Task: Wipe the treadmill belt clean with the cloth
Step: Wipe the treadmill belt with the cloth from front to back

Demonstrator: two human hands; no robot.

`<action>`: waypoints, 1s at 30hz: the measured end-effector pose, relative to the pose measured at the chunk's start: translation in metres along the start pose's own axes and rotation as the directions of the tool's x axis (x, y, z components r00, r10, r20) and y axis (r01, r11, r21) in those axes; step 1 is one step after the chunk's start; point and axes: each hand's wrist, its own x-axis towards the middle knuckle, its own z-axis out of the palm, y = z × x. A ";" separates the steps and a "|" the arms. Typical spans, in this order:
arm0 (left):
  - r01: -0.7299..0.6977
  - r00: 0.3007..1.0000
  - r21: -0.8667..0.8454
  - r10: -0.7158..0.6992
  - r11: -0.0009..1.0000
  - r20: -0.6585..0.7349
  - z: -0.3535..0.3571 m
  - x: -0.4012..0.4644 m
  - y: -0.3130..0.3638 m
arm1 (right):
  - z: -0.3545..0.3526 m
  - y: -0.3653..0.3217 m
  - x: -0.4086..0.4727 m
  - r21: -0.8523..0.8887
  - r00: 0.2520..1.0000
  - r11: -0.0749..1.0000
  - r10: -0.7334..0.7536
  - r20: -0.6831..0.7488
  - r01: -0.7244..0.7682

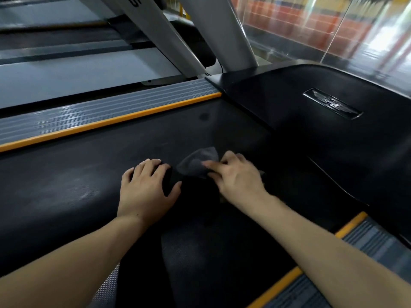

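A dark grey cloth [196,162] lies on the black treadmill belt [89,174], near the belt's front end by the motor cover. My right hand [235,174] grips the cloth's right side, with fingers curled over a raised fold. My left hand [146,187] lies flat with spread fingers on the belt, its fingertips on the cloth's dark left edge. Part of the cloth is hidden in shadow between the two hands.
Grey ribbed side rails with orange strips run along the belt at the left [106,112] and lower right [355,252]. The glossy black motor cover [311,121] with a metal badge rises ahead. Grey uprights [222,34] stand beyond it. Another treadmill [66,72] lies to the left.
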 end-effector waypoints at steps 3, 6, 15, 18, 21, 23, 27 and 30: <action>0.020 0.998 0.001 -0.020 1.000 0.061 -0.007 0.004 0.000 | -0.007 0.080 0.023 -0.210 0.965 0.942 0.261 -0.038 -0.263; 0.017 0.987 -0.001 -0.016 1.000 0.159 -0.019 0.008 0.007 | -0.016 0.123 0.028 -0.251 0.867 0.832 0.491 -0.084 -0.495; -0.042 0.944 0.035 0.028 0.999 0.330 -0.035 -0.017 0.052 | -0.019 -0.009 -0.022 0.028 0.999 0.999 0.024 0.049 -0.026; -0.036 0.895 0.032 0.018 0.999 0.445 -0.042 -0.019 0.050 | -0.023 0.049 -0.005 -0.168 0.986 0.973 0.164 0.020 -0.159; -0.019 0.844 0.034 -0.002 0.999 0.536 -0.048 -0.014 0.050 | -0.033 0.117 0.008 -0.278 0.887 0.845 0.455 -0.077 -0.457; -0.013 0.840 0.024 -0.002 1.000 0.543 -0.048 -0.013 0.052 | -0.031 0.113 0.009 -0.279 0.865 0.822 0.494 -0.083 -0.496; 0.004 0.851 -0.007 0.000 1.000 0.526 -0.040 -0.019 0.052 | -0.025 0.036 -0.011 -0.161 0.932 0.919 0.361 -0.013 -0.359; 0.006 0.857 -0.033 0.012 0.999 0.515 -0.036 -0.022 0.049 | -0.023 -0.017 -0.039 0.005 0.991 0.992 0.129 0.033 -0.130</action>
